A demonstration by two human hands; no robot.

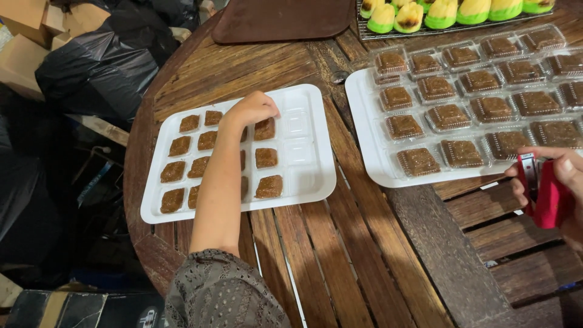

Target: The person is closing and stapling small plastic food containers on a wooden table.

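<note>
Nearest, a grey lace sleeve (225,291) leads to the left hand (252,109), fingers curled down over a brown cake square (265,129) in the white compartment tray (303,182), beside empty wells. Right hand (562,188) grips a red stapler (540,191) near the lidded tray (370,152).

Bare slatted table (340,255) lies open between the two white trays (316,176), which stand apart.

You have two white trays on the bench: the near tray (316,182) shows thirteen brown squares (268,186), though your arm may cover more, and the far tray (364,146) carries eighteen lidded boxes (418,161) in view. One dark brown tray (279,21) lies behind. One red stapler (546,194).
</note>
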